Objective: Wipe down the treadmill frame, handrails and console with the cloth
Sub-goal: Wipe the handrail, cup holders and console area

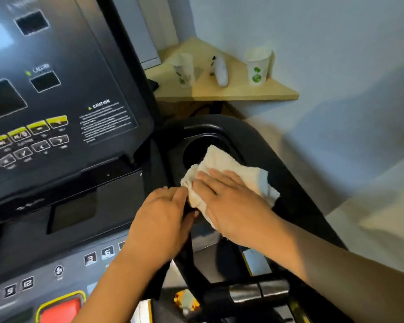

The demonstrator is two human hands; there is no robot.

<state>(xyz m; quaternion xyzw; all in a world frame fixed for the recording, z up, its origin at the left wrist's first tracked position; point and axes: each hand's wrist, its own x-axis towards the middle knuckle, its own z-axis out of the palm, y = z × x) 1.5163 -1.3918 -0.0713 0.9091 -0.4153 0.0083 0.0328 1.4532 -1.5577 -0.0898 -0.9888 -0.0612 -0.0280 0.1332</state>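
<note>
A crumpled white cloth (229, 169) lies on the black tray beside the round cup holder (196, 152) at the right of the treadmill console (63, 108). My right hand (231, 201) lies flat on the cloth with straight fingers, pressing it onto the tray. My left hand (159, 222) sits just left of it, its thumb and fingertips pinching the cloth's left corner over the black frame bar (187, 259). The right handrail (296, 180) curves away behind the cloth.
A wooden corner shelf (243, 92) behind the console holds two paper cups (258, 66) and a white remote (221, 71). The speed buttons and red stop button (61, 311) lie at the lower left. A metal grip sensor (259, 292) sits below my right arm.
</note>
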